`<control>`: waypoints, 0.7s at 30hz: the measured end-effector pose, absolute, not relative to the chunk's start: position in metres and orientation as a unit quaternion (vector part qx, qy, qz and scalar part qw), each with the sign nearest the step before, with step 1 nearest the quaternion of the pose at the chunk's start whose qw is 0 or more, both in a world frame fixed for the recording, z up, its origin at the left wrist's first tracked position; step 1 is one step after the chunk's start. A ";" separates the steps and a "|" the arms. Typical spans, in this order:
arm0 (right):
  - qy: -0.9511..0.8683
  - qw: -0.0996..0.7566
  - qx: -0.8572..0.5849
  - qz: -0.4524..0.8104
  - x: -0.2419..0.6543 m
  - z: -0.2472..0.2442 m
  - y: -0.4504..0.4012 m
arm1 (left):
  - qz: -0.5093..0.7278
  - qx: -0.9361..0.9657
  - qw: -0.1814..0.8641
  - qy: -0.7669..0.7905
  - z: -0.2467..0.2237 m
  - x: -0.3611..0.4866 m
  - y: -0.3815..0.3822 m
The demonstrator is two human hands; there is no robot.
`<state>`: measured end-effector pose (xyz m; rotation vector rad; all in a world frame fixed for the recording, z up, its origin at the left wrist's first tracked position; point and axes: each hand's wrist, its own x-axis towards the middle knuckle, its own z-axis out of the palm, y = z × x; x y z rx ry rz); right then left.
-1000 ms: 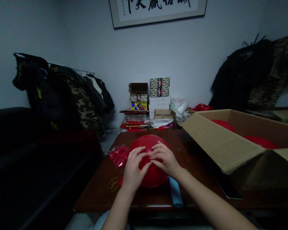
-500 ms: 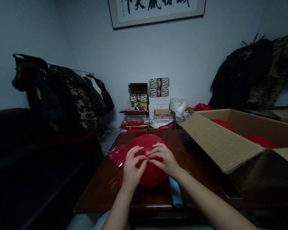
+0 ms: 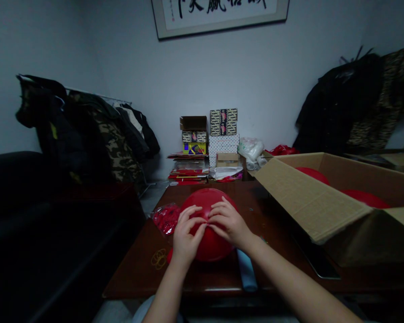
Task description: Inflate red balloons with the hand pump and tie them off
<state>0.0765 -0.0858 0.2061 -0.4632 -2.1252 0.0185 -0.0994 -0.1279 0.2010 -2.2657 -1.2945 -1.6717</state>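
A round, inflated red balloon (image 3: pixel 210 249) sits over the dark wooden table, its neck turned toward me. My left hand (image 3: pixel 187 231) pinches the neck between thumb and forefinger. From the other side my right hand (image 3: pixel 229 222) pinches at the same spot, its fingertips meeting the left ones. Other fingers of both hands curl over the balloon's surface. The neck itself is mostly hidden by the fingertips. Left of the balloon lies a clear bag of red balloons (image 3: pixel 166 219). Several yellow rubber bands (image 3: pixel 159 259) lie near my left wrist.
A blue cylinder (image 3: pixel 247 271) lies by the table's (image 3: pixel 134 278) front edge. At the right stands an open cardboard box (image 3: pixel 318 199) with red balloons (image 3: pixel 365 198) inside; a dark flat object (image 3: pixel 318 258) lies beside it. Stacked boxes (image 3: pixel 224 143) stand against the wall. A black sofa (image 3: pixel 54 251) is at left.
The right hand's fingers have shifted slightly at the balloon's neck, with the forefinger area raised a little. Both hands keep pinching in the same place.
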 end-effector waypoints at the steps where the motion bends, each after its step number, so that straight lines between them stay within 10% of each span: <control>1: -0.866 0.464 -0.189 -0.009 0.076 0.207 -0.086 | -0.541 -0.730 0.019 -0.417 0.201 -0.100 -0.128; 21: -0.818 0.531 -0.208 0.069 0.073 0.199 -0.087 | -0.531 -0.730 0.030 -0.429 0.206 -0.095 -0.130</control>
